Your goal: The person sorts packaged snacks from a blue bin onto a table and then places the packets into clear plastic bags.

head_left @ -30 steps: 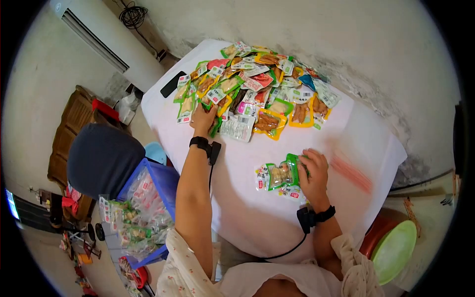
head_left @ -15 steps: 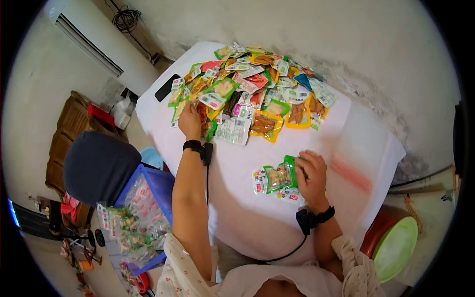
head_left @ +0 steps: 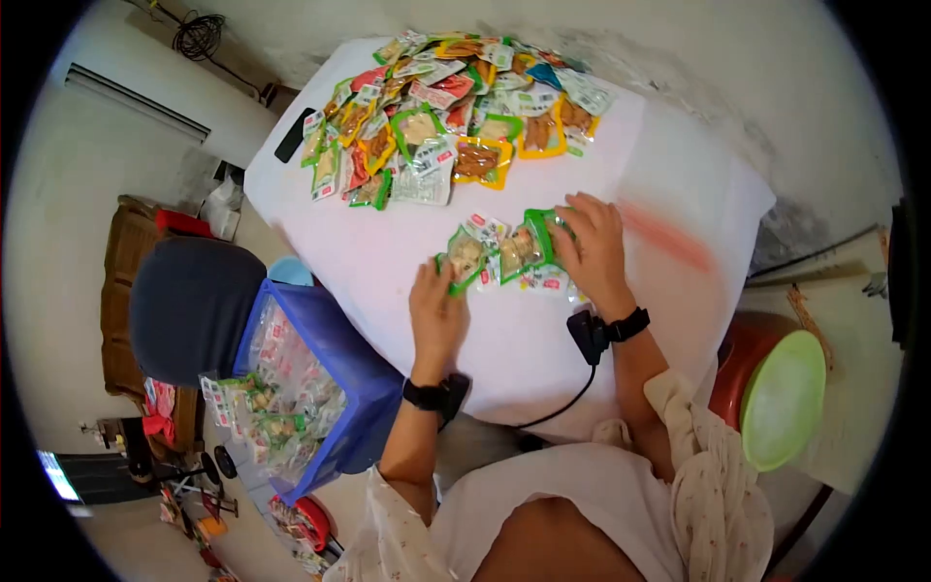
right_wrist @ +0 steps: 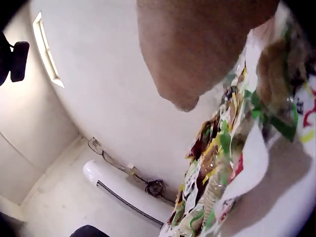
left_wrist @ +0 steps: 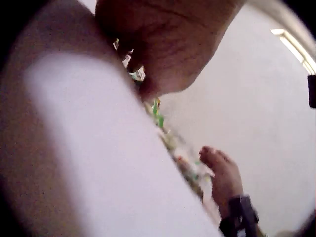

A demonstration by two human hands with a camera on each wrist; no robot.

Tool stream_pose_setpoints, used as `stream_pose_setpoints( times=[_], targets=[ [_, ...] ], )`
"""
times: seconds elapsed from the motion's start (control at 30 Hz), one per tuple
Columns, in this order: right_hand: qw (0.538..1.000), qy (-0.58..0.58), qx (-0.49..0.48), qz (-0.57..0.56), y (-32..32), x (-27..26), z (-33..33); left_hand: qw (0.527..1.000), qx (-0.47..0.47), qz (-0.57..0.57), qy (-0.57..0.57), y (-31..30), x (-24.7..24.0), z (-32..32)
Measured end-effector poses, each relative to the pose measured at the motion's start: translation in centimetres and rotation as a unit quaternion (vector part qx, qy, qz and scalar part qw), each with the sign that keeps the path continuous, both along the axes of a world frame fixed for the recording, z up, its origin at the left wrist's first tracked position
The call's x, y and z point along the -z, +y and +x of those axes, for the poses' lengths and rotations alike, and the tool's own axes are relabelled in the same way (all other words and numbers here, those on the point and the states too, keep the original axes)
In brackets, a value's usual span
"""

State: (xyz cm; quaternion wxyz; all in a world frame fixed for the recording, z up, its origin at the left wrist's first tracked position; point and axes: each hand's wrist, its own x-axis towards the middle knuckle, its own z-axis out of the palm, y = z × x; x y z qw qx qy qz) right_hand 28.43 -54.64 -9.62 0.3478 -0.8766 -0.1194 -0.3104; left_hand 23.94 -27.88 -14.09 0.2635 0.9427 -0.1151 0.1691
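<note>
Near the middle of the white-covered table in the head view, my left hand (head_left: 436,315) pinches a green-edged clear snack packet (head_left: 465,256) with pale pieces inside. My right hand (head_left: 593,250) holds the edge of a second green-edged snack packet (head_left: 521,250), just to the right of the first. Under and around these two lie white printed packets (head_left: 545,281). The left hand's fingertips sit at the near edge of its packet. In the left wrist view, the back of the left hand (left_wrist: 168,44) hides what it grips.
A large pile of snack packets (head_left: 441,73) covers the table's far side, with a black phone (head_left: 294,136) at its left. To the left stands a blue crate (head_left: 373,407) of bagged packets by a dark chair (head_left: 194,310). A green basin (head_left: 784,400) is at lower right.
My left hand has come back from the pile toward me with a green-edged packet, beside the one at my right hand. The right hand keeps its hold on its packet. The head view has shifted.
</note>
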Motion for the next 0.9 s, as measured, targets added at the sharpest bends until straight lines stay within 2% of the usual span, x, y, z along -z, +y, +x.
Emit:
stream_pose_setpoints(
  times=[0.07,0.13,0.2,0.27,0.33,0.4,0.5,0.6,0.67,0.77,0.8,0.87,0.9],
  targets=[
    [0.999,0.033,-0.002,0.002,-0.9,0.2,-1.7,0.999,0.004,-0.004,0.038,-1.4,-2.3,-2.5],
    [0.992,0.108,-0.009,0.069,-1.5,0.6,-3.6,0.997,0.011,-0.011,0.074,-1.9,-3.2,-3.3],
    [0.992,0.118,-0.019,0.048,-1.4,1.8,-5.2,0.994,0.021,-0.103,0.019,-1.9,-3.3,-1.9],
    [0.992,0.123,-0.031,0.028,-0.8,2.3,-5.7,0.99,0.049,-0.132,-0.009,-3.1,-3.0,-0.1],
    [0.98,0.184,-0.009,-0.077,0.3,2.2,-5.5,0.996,0.08,0.027,0.033,-4.3,-3.4,1.2],
    [0.979,0.183,-0.001,-0.093,0.8,2.6,-4.3,0.995,0.098,0.022,0.013,-5.1,-2.6,1.9],
    [0.982,0.138,-0.078,-0.101,1.2,2.4,-2.1,0.997,0.061,0.036,-0.004,-5.9,-2.3,1.9],
    [0.984,0.096,-0.099,-0.113,1.2,2.7,-0.8,0.998,0.048,0.025,-0.013,-6.2,-1.9,1.8],
    [0.991,0.086,-0.06,-0.086,0.1,1.8,-1.7,0.998,0.018,0.063,0.001,-6.8,-2.2,1.2],
    [1.0,-0.008,0.021,-0.001,-3.4,1.7,-2.2,0.997,0.004,0.073,0.015,-7.1,-2.5,-0.3],
    [0.996,-0.05,0.067,0.021,-5.5,2.0,-2.3,0.999,0.023,0.041,-0.003,-7.1,-2.7,-0.8],
    [0.984,-0.035,0.176,-0.021,-10.2,1.1,-2.5,0.999,0.046,0.006,-0.021,-7.9,-3.7,-2.5],
    [0.983,-0.036,0.18,-0.022,-12.1,0.9,-2.9,0.994,0.055,-0.088,0.032,-8.9,-5.0,-3.9]
  ],
)
